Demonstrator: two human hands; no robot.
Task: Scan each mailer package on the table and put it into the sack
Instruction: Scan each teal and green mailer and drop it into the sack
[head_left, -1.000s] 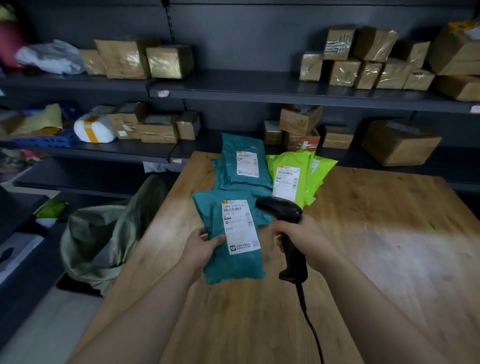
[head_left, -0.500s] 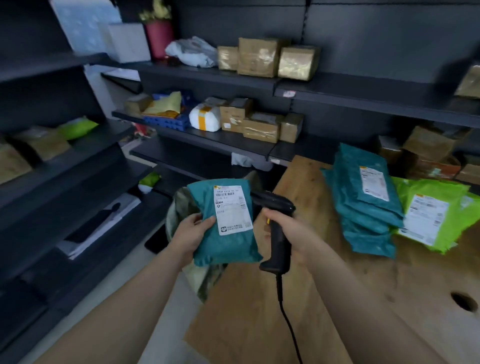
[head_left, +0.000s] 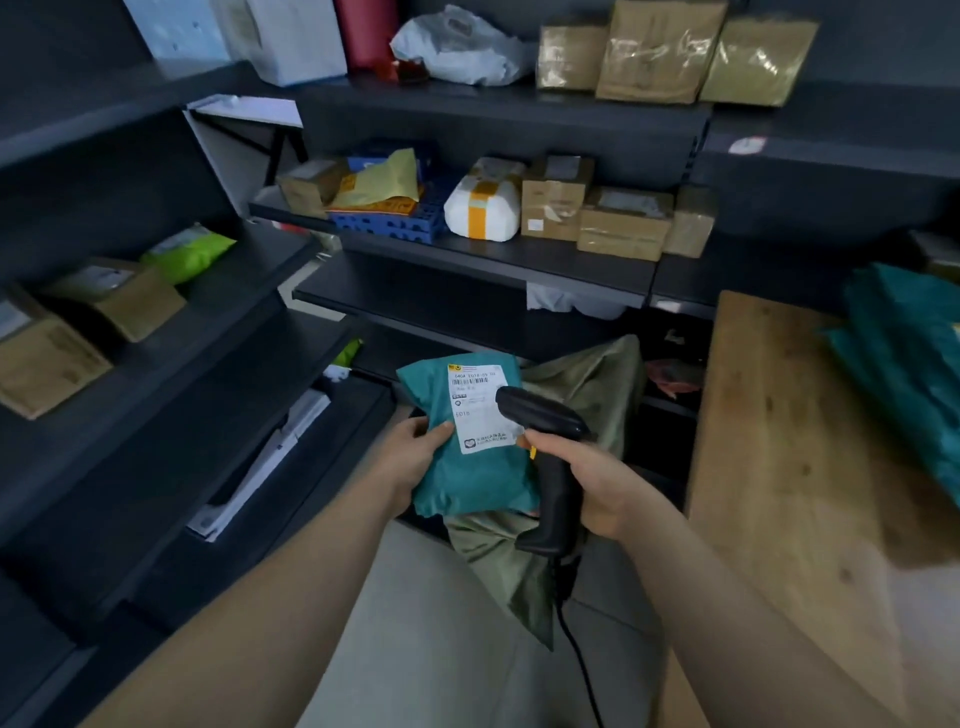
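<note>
Change noted: a second ago the teal plastic mailer package (head_left: 475, 483) was held over the wooden desk (head_left: 779, 441). It is now clear of the desk's left edge, in the air directly in front of the olive-green fabric sack (head_left: 587, 384). The view has swung left with it.

The left hand (head_left: 410, 462) grips the package's left edge, thumb on the front face. The right hand (head_left: 595, 483) is wrapped round the grip of the black handheld barcode scanner (head_left: 540, 415), whose head overlaps the right side of the white shipping label (head_left: 478, 410).

The stack of teal mailers (head_left: 904, 364) now lies at the far right on the desk.

Reading: the scan is probably done and the drop into the sack is the step in hand. With mailers left, the task is partway through.
</note>
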